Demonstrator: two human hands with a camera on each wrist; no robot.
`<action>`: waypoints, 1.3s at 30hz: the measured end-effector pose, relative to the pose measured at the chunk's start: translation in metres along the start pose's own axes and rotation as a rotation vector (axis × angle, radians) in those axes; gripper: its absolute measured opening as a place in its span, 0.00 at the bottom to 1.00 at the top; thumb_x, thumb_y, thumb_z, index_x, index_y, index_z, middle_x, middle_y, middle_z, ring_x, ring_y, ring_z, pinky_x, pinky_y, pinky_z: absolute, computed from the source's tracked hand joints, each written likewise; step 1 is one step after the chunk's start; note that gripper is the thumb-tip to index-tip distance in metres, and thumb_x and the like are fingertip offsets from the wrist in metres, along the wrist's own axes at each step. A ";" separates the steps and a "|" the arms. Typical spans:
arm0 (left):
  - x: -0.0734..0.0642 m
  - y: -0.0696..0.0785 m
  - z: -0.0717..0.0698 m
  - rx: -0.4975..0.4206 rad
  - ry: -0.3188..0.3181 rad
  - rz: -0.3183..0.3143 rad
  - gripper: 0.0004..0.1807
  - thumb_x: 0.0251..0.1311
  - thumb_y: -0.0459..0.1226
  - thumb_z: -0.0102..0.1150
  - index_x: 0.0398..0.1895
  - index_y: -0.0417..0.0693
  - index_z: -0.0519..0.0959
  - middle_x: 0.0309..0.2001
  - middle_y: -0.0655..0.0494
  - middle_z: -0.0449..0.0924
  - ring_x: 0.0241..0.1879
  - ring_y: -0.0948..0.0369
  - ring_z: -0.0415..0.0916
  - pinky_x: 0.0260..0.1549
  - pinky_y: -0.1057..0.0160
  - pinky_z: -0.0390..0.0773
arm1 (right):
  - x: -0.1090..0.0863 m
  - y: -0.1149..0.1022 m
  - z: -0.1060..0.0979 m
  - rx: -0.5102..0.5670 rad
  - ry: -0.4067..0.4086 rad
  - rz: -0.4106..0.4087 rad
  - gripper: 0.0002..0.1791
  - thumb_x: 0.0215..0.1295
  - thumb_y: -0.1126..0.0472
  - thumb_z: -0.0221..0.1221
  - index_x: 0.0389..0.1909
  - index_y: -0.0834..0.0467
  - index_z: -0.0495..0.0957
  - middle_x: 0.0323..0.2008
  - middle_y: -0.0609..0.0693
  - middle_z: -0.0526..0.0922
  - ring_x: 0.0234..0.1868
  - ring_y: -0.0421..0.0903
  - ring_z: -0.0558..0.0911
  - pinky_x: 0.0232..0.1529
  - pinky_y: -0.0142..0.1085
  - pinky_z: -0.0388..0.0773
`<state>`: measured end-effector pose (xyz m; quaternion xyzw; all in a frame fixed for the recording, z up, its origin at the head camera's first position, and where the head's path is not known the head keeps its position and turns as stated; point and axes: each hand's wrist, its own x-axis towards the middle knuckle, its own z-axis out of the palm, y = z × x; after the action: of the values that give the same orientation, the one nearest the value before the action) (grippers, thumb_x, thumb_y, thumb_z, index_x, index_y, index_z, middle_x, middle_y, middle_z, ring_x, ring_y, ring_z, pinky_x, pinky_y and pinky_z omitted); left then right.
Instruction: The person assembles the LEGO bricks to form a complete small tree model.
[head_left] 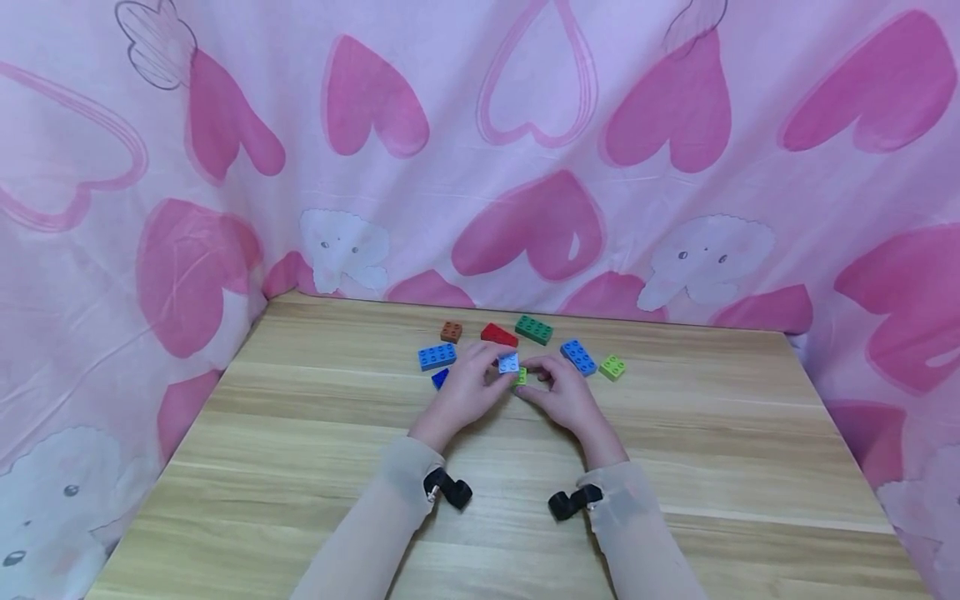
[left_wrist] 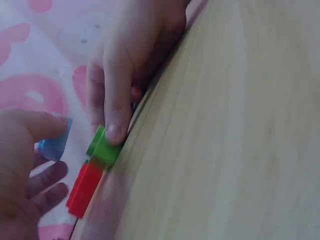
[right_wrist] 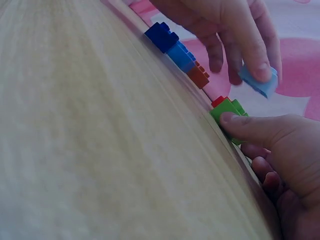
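My left hand (head_left: pixel 467 385) pinches a light blue toy brick (head_left: pixel 508 362) between thumb and fingers, studs facing up in the head view. In the right wrist view this brick (right_wrist: pixel 258 83) is tilted and raised above a lime green brick (right_wrist: pixel 229 119). My right hand (head_left: pixel 564 390) grips that lime brick at the tabletop, its thumb on the near side. The left wrist view shows the lime brick (left_wrist: pixel 105 150) beside a red brick (left_wrist: pixel 85 189), with the light blue brick (left_wrist: pixel 56 141) apart from both.
Around the hands on the wooden table (head_left: pixel 510 533) lie a brown brick (head_left: pixel 451 332), a dark green brick (head_left: pixel 533 329), a blue brick (head_left: pixel 437 357), a dark blue brick (head_left: pixel 439 379), another blue brick (head_left: pixel 578 357) and a second lime brick (head_left: pixel 612 367). A pink heart-patterned curtain (head_left: pixel 450 183) borders the table.
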<state>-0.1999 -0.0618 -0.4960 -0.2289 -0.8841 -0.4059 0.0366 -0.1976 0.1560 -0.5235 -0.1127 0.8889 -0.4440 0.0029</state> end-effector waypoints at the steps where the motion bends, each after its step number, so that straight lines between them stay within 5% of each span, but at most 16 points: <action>1: 0.000 0.001 0.002 -0.027 -0.010 -0.006 0.23 0.77 0.39 0.69 0.71 0.47 0.80 0.67 0.53 0.80 0.61 0.56 0.79 0.59 0.56 0.84 | 0.000 0.000 0.000 -0.002 0.001 0.000 0.23 0.68 0.56 0.77 0.62 0.55 0.86 0.55 0.52 0.84 0.53 0.51 0.79 0.56 0.48 0.79; 11: -0.002 0.001 0.019 -0.089 -0.024 -0.038 0.22 0.77 0.36 0.67 0.71 0.47 0.80 0.67 0.49 0.79 0.66 0.52 0.78 0.66 0.51 0.80 | 0.001 0.000 0.001 -0.021 0.007 0.006 0.23 0.67 0.58 0.77 0.60 0.59 0.86 0.55 0.54 0.84 0.53 0.53 0.80 0.55 0.47 0.78; 22: 0.000 -0.007 0.023 -0.169 -0.016 -0.039 0.25 0.77 0.34 0.66 0.74 0.43 0.76 0.70 0.47 0.78 0.71 0.50 0.76 0.70 0.49 0.77 | 0.001 0.001 0.000 -0.015 0.009 0.009 0.23 0.66 0.57 0.78 0.60 0.58 0.87 0.56 0.54 0.84 0.55 0.53 0.81 0.56 0.49 0.79; 39: -0.002 -0.008 0.023 -0.195 0.005 -0.031 0.19 0.80 0.39 0.64 0.69 0.49 0.82 0.69 0.55 0.81 0.69 0.56 0.78 0.68 0.54 0.79 | 0.001 0.003 0.000 -0.028 0.005 -0.002 0.23 0.67 0.57 0.77 0.60 0.59 0.86 0.50 0.53 0.83 0.51 0.52 0.80 0.53 0.46 0.78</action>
<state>-0.1985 -0.0503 -0.5177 -0.2164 -0.8438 -0.4910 0.0102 -0.1992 0.1571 -0.5259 -0.1124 0.8949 -0.4319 -0.0013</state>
